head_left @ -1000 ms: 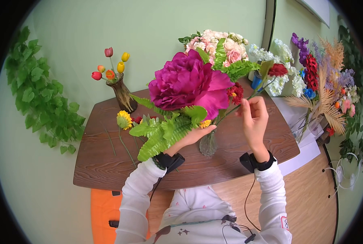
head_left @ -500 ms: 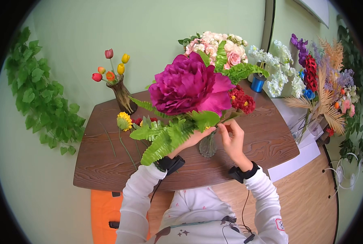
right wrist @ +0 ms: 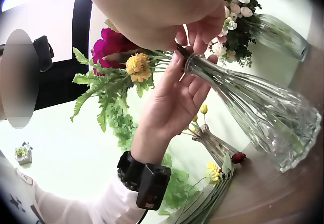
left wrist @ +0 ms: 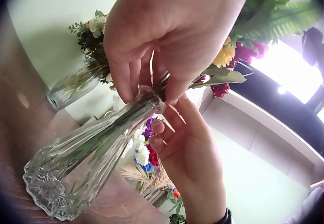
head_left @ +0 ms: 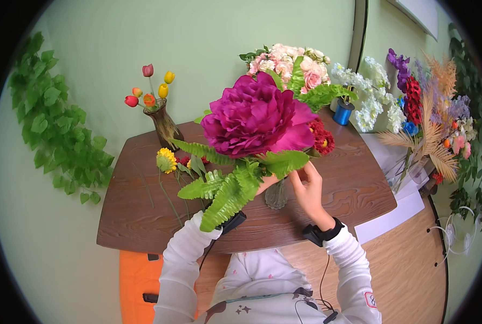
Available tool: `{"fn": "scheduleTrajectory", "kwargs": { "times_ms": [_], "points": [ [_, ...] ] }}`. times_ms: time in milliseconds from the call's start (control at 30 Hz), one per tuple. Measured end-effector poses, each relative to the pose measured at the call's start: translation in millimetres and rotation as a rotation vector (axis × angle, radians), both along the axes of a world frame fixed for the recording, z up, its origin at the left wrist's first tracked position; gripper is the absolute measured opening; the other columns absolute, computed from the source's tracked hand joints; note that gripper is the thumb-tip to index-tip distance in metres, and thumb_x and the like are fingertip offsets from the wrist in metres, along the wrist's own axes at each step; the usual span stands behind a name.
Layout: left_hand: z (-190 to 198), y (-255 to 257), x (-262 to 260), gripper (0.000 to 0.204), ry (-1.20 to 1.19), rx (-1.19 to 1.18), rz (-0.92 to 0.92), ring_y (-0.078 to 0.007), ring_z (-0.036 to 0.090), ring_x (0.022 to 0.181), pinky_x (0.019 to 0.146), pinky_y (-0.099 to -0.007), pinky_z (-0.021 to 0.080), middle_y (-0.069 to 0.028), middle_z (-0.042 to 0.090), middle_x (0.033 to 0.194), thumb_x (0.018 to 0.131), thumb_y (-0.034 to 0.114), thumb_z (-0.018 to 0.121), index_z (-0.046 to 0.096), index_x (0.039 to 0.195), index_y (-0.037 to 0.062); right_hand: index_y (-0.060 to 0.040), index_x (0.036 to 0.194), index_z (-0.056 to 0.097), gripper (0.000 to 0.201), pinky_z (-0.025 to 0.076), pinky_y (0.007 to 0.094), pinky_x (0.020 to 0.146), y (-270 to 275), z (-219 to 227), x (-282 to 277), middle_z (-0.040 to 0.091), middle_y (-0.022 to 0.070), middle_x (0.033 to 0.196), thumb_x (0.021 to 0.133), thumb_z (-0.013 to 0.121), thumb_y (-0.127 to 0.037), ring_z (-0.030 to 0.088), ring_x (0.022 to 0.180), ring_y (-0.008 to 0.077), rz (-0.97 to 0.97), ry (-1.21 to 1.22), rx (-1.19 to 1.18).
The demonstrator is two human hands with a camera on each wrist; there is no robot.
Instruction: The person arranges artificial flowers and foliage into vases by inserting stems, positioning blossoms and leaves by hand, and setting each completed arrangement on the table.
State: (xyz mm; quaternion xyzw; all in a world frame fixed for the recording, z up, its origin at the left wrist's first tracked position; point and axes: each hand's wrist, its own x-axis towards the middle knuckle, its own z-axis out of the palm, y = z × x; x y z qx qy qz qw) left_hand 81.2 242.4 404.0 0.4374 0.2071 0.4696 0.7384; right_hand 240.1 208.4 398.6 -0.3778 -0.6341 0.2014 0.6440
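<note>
A ribbed clear glass vase [head_left: 276, 195] stands on the table in front of the body, with green stems inside it. My left hand [left wrist: 167, 26] curls round its neck at the rim, its thumb by the stems in the right wrist view. My right hand [head_left: 309, 190] pinches a flower stem just above the vase's mouth, its fingertips partly hidden by leaves in the head view. Over both hands spread a large magenta peony [head_left: 257, 116], dark red flowers [head_left: 323, 137] and green fern leaves [head_left: 222, 186]. A yellow flower [right wrist: 137, 67] sits low in the bunch.
Loose yellow and red flowers [head_left: 166, 160] with long stems lie at the table's left. Behind them stands a brown vase [head_left: 167, 127] of tulips. Pink and white roses [head_left: 311, 73] and a blue spool [head_left: 343, 112] are at the back; more flowers [head_left: 413, 97] crowd the right.
My right hand has come left and down from beside the bunch to the vase's mouth. The red flower it held out at the right now sits among the other blooms.
</note>
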Motion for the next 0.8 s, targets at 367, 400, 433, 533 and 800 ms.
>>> {"fn": "scheduleTrajectory", "kwargs": {
  "times_ms": [367,400,433,533,800],
  "points": [
    [-68,-2,-75,0.051,0.055,0.133,0.120,-0.0208,0.043,0.116,0.102,-0.0315,0.030,-0.0097,0.044,0.128,0.086,0.029,0.052,0.038,0.129,0.0042,-0.0032,0.098,0.048,0.010,0.040,0.0195,0.057,-19,-14,7,0.050,0.0008,0.086,0.088,0.049,-0.006,0.045,0.066,0.0045,0.094,0.227,-0.133],
    [-65,-6,-89,0.050,0.219,0.341,0.101,-0.0200,0.043,0.116,0.101,-0.0312,0.031,-0.0095,0.045,0.128,0.087,0.026,0.052,0.038,0.129,0.0043,-0.0036,0.095,0.046,0.007,0.039,0.0199,0.056,-21,-14,7,0.049,0.0009,0.080,0.089,0.048,-0.006,0.044,0.063,0.0052,0.123,0.262,-0.126],
    [-46,-13,-97,0.049,0.387,0.545,0.079,-0.0192,0.044,0.115,0.100,-0.0309,0.032,-0.0093,0.045,0.128,0.087,0.024,0.051,0.038,0.130,0.0043,-0.0040,0.093,0.045,0.004,0.038,0.0203,0.056,-24,-11,6,0.047,0.0010,0.073,0.090,0.047,-0.006,0.043,0.061,0.0058,0.152,0.298,-0.119],
    [-53,14,-131,0.036,1.000,0.684,0.312,-0.0277,0.059,0.085,0.072,-0.0365,0.046,-0.0148,0.059,0.096,0.080,0.026,0.058,0.052,0.104,0.0000,-0.0043,0.089,0.046,0.006,0.036,0.0197,0.056,-33,-3,0,0.046,0.0008,0.071,0.091,0.046,-0.010,0.042,0.060,0.0062,0.170,0.290,-0.115],
    [-55,10,-149,0.037,1.760,0.156,0.382,-0.0383,0.058,0.092,0.076,-0.0439,0.048,-0.0229,0.061,0.094,0.073,0.029,0.062,0.060,0.092,-0.0028,-0.0030,0.088,0.048,0.004,0.038,0.0197,0.055,-48,-7,-22,0.052,0.0030,0.076,0.089,0.048,-0.007,0.045,0.061,0.0064,0.326,0.262,-0.209]
  ]
}}
